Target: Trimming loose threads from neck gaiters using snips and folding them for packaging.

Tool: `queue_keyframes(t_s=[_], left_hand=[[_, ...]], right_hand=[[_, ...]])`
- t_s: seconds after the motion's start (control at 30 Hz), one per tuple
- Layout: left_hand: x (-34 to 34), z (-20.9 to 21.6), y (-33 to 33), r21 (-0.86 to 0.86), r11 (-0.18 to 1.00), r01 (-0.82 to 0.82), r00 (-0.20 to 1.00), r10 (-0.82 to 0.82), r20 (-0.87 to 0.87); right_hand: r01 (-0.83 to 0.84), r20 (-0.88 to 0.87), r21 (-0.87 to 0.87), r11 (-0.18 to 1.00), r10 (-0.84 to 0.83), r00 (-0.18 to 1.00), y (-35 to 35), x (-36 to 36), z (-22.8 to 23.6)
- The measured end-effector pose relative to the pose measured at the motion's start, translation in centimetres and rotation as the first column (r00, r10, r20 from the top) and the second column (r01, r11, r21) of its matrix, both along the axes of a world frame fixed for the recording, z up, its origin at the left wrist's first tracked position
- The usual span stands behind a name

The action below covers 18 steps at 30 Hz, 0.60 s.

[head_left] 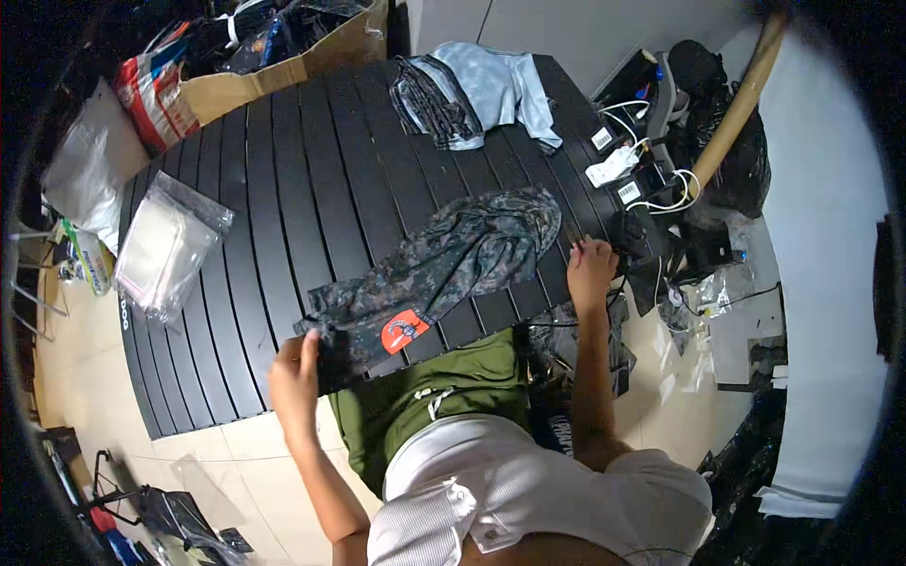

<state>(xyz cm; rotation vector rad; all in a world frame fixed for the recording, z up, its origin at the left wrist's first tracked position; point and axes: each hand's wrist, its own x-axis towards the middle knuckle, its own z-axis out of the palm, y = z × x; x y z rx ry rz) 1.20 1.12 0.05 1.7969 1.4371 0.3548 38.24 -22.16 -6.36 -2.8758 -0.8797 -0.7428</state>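
A dark camouflage garment (472, 247) lies bunched and slanting across the near part of the slatted black table (293, 203). An orange-red patch (404, 331) with a dark and white emblem shows near its lower left end. My left hand (295, 377) pinches the garment's left end at the table's near edge. To the right of the garment, my right hand (593, 272) is over the table's right end, its fingers curled together. Something small and thin seems to show at those fingertips, too small to name.
A light blue shirt with dark patterned parts (486, 90) lies at the table's far side. Clear plastic bags (170, 245) rest on the left. Cables and a white adapter (613, 166) crowd the right edge. An open cardboard box (245, 87) stands beyond the far left.
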Motion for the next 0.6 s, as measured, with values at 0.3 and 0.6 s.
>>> queue_keyframes(t_s=[0.3, 0.6], left_hand=[[2.8, -2.5, 0.3, 0.425, 0.902, -0.083, 0.994, 0.107, -0.035], [-4.6, 4.2, 2.0, -0.238, 0.953, 0.185, 0.731, 0.028, 0.682]], right_hand=[[-0.036, -0.533, 0.398, 0.917, 0.263, 0.804, 8.1, 4.1, 4.4], [0.458, -0.109, 0.876, 0.149, 0.988, -0.112, 3.5, 5.3, 8.3]])
